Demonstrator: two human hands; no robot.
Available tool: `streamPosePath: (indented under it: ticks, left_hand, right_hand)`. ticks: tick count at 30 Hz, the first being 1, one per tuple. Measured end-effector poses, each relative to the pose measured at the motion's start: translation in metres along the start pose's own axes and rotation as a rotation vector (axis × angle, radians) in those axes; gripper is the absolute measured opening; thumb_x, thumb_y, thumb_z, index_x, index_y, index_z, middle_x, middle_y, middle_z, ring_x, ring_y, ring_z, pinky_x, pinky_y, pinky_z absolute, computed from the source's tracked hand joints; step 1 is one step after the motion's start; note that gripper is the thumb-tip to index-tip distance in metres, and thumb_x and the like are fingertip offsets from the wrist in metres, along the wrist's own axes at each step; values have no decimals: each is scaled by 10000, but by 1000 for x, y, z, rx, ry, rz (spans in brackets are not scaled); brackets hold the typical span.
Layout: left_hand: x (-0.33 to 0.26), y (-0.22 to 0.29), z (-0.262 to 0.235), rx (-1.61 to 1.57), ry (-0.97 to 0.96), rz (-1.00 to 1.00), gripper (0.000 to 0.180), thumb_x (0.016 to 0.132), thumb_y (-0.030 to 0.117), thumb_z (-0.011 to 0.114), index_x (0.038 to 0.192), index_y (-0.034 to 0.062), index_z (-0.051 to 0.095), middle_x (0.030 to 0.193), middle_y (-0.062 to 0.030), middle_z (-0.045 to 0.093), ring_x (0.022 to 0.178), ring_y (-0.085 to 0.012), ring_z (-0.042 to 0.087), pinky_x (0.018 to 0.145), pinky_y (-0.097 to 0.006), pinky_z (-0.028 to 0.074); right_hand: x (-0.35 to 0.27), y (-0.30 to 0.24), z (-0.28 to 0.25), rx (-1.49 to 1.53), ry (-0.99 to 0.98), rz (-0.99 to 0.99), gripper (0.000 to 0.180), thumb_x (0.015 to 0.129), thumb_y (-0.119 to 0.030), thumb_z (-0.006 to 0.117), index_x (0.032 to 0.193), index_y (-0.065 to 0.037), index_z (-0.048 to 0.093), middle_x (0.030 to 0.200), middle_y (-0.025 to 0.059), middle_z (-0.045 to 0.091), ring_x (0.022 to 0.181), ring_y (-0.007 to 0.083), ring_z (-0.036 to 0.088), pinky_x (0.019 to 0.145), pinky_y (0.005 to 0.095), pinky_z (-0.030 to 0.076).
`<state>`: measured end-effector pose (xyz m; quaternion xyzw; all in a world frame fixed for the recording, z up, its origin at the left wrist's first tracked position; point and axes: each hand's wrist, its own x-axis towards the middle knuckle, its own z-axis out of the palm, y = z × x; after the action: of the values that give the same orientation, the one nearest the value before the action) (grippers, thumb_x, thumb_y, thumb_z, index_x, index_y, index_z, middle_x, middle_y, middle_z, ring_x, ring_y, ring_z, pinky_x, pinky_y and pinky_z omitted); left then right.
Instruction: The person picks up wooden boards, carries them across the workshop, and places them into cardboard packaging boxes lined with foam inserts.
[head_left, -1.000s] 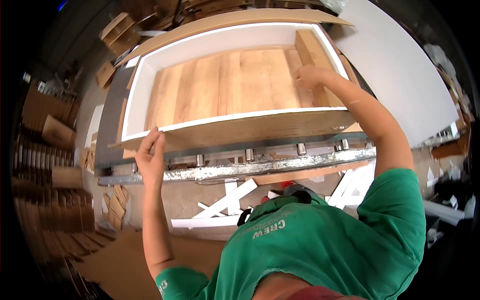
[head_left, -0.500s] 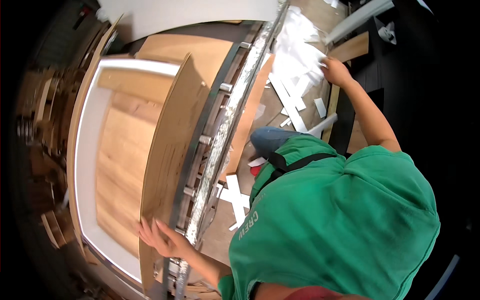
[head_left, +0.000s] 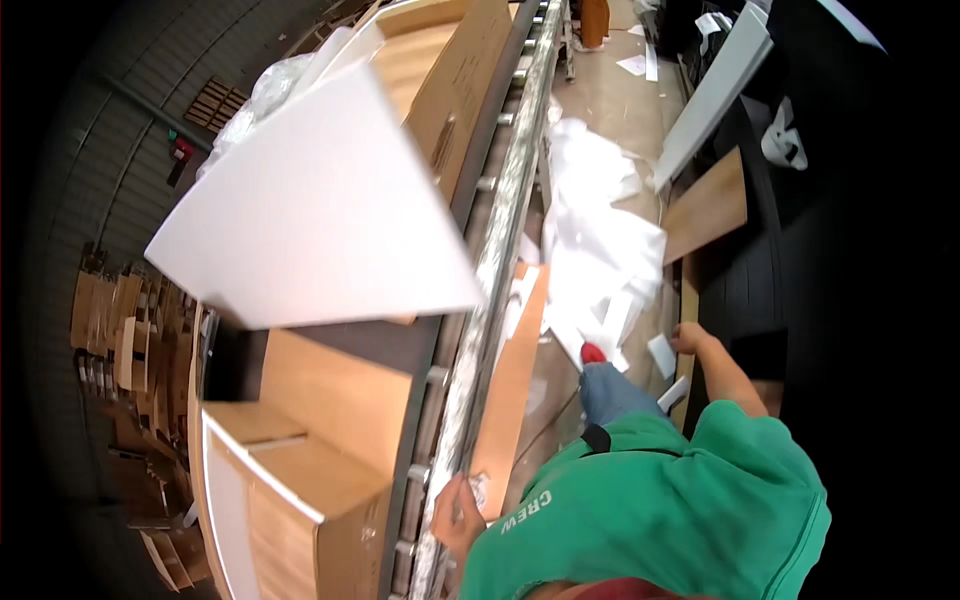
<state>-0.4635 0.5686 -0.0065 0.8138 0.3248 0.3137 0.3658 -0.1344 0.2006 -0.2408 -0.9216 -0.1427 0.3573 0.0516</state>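
Note:
My left hand (head_left: 455, 515) lies on the metal side rail of a roller conveyor (head_left: 492, 262), fingers curled over its edge, beside a brown board (head_left: 510, 385) leaning under the rail. My right hand (head_left: 690, 338) reaches out low to the right, against the edge of a thin upright wooden board (head_left: 689, 290), close to a small white scrap (head_left: 662, 355). Its grip is too small to make out. On the conveyor lie a big white panel (head_left: 310, 210) and a wood-coloured cabinet piece with white edges (head_left: 300, 480). My green shirt (head_left: 660, 510) fills the lower right.
Crumpled white foam sheets (head_left: 600, 250) cover the floor right of the conveyor. A wood panel (head_left: 706, 210) and a long white board (head_left: 715, 90) lean by a dark unit at right. Cardboard stacks (head_left: 125, 330) stand far left.
The view has swung further round along the conveyor. My right hand has gone lower, toward the upright board by the floor. My left hand has stayed at the conveyor's near edge.

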Motion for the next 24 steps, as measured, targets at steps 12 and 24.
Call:
streamPosePath:
  ticks: [12,24]
  left_hand:
    - [149,157,257,-303,-810,-155,181,803,95,596,931,-31,619,860,-113,634,791,-121,573,706,-234,445]
    - [329,200,496,-226,-766,441,98,736,90,612,812,29,625,779,-137,618,692,-301,591,624,-351,454]
  right_hand:
    - [19,179,-177,380,367,505,188,764,-171,565,855,-15,616,899,184,606,882,336,568,785,392,449]
    - [128,160,-73,312,-283,176,360,760,-338,534,909,-25,628,940,199,595,864,332,580,760,373,464]
